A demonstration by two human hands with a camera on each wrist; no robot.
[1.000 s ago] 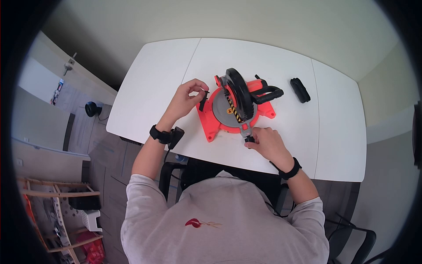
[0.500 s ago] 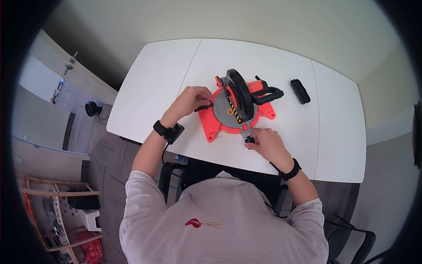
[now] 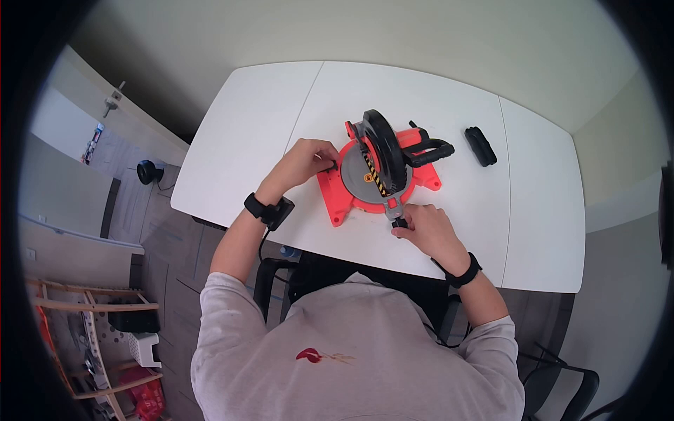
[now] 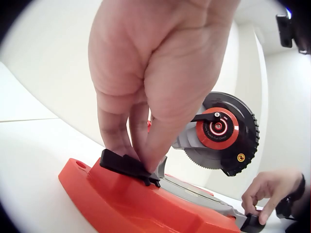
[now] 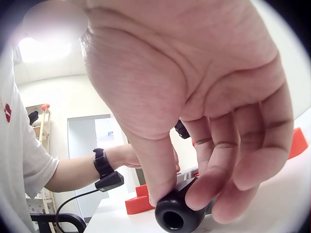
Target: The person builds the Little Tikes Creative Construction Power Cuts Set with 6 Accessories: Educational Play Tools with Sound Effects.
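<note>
A toy mitre saw stands on the white table, with an orange base and a round grey turntable. My left hand is at the base's left side, its fingertips pinching a small black bar-shaped part. In the left wrist view that part lies along the top of the orange base, close to the turntable. My right hand grips the black knob at the end of the saw's front arm, thumb on one side and fingers on the other.
On the table to the right of the saw lies a black ridged object. The saw's black handle sticks out to the right. The white table's front edge runs close to my body, and a cable hangs from the left wrist camera.
My left hand has gone from holding the black part upright to bringing it down flat and inward against the base's left side. The right hand stays on the knob.
</note>
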